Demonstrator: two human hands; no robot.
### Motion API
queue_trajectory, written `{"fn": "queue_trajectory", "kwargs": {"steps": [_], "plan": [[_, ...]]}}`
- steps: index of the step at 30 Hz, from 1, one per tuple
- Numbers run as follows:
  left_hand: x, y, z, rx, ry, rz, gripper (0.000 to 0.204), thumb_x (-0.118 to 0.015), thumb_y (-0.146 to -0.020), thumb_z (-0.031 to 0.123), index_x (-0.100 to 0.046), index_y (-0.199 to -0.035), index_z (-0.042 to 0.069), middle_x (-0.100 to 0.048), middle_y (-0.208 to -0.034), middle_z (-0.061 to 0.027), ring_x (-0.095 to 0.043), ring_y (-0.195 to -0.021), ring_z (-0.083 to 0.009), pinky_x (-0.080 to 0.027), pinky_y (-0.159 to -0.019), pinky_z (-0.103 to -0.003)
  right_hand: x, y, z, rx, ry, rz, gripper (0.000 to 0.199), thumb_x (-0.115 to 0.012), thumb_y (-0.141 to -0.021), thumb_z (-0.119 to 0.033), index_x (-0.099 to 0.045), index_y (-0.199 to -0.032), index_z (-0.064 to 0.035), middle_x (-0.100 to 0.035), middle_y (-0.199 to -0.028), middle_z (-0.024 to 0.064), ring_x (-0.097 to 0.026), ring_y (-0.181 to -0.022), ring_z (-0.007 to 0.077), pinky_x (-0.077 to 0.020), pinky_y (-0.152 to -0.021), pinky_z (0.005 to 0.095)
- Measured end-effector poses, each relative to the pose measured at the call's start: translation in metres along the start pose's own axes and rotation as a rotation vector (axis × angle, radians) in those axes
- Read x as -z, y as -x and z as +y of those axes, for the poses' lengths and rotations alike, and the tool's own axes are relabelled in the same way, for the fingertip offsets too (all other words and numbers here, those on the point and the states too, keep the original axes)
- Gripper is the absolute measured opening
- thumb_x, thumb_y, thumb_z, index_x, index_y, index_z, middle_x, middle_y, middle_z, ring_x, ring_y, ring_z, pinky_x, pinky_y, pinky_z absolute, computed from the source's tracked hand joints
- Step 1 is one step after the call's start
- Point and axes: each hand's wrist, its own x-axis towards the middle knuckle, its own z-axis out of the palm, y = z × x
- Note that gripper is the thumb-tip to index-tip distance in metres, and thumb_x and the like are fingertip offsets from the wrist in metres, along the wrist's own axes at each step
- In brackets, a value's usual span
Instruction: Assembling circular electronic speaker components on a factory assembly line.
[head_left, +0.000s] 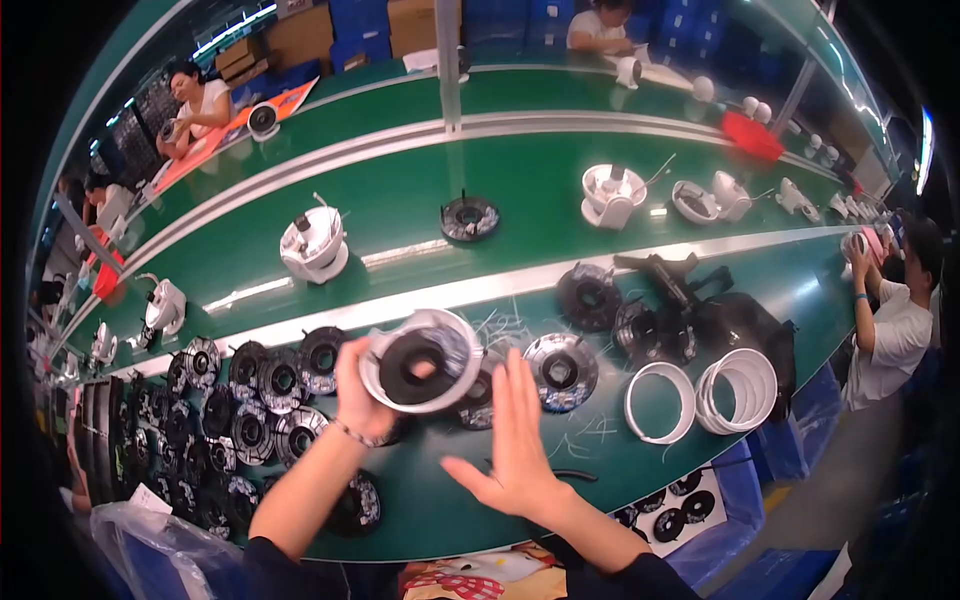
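My left hand [358, 398] is closed on the side of a round white housing [468, 350], raised above the green table. Inside the housing sits a black disc [402, 368] with a hole in its middle; part of a circuit board shows beside it. My right hand [522, 445] is just right of the housing, fingers stretched out and thumb apart, holding nothing. Behind its fingertips on the table lies a black and silver disc part [560, 372] with a round centre. Another disc part [474, 405] is partly hidden between the housing and my right hand.
Several black disc parts [253, 432] crowd the table's left. White rings [660, 438] stand at right, near a black tool-like object [668, 282] and black bag [745, 325]. White dome housings [314, 245] line the green belt beyond. A person [900, 300] works at far right; a blue crate [745, 500] stands below.
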Motion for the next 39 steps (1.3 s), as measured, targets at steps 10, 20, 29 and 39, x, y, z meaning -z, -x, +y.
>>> {"fn": "queue_trajectory", "kwargs": {"steps": [10,20,29,39], "plan": [[-0.015,-0.133,0.028,0.021,-0.179,-0.015,0.041,-0.045,-0.072,0.013,-0.047,-0.109,-0.006,-0.055,-0.107,-0.0184,-0.055,-0.097,-0.0299,-0.044,-0.089,-0.045,0.063,0.122,0.006,-0.287,0.416,-0.463,0.088,-0.066,-0.063,-0.059,-0.043,-0.120,0.0033,-0.028,-0.134,0.0240,-0.026,-0.122,0.0436,-0.0229,-0.096,0.0581],[-0.001,-0.205,0.018,-0.116,-0.646,0.311,0.042,-0.055,-0.073,0.020,-0.046,-0.106,-0.003,-0.054,-0.106,-0.0146,-0.055,-0.095,-0.0254,-0.043,-0.078,-0.037,0.059,0.117,0.010,-0.238,0.384,-0.417,0.077,-0.070,-0.057,-0.036,-0.044,-0.118,0.0034,-0.044,-0.106,0.0159,-0.043,-0.095,0.0315,-0.0368,-0.087,0.0426],[-0.164,-0.101,-0.028,-0.960,-1.266,-0.250,0.058,-0.060,-0.069,0.007,-0.042,-0.125,0.005,-0.045,-0.126,-0.0147,-0.042,-0.120,-0.0255,-0.032,-0.099,-0.032,0.179,0.085,0.021,-0.196,0.363,-0.250,0.050,-0.069,-0.054,-0.027,-0.058,-0.098,-0.0044,-0.052,-0.088,0.0093,-0.053,-0.075,0.0247,-0.0476,-0.062,0.0310],[-0.366,-0.285,-0.205,-1.127,-1.897,-1.019,0.029,-0.057,-0.063,0.010,-0.060,-0.092,0.007,-0.059,-0.093,-0.0125,-0.055,-0.092,-0.0278,-0.046,-0.078,-0.038,0.338,-0.055,0.118,-0.176,0.908,0.208,0.056,-0.066,-0.052,-0.021,-0.055,-0.103,0.0008,-0.051,-0.092,0.0139,-0.055,-0.076,0.0260,-0.0463,-0.067,0.0335]]}}
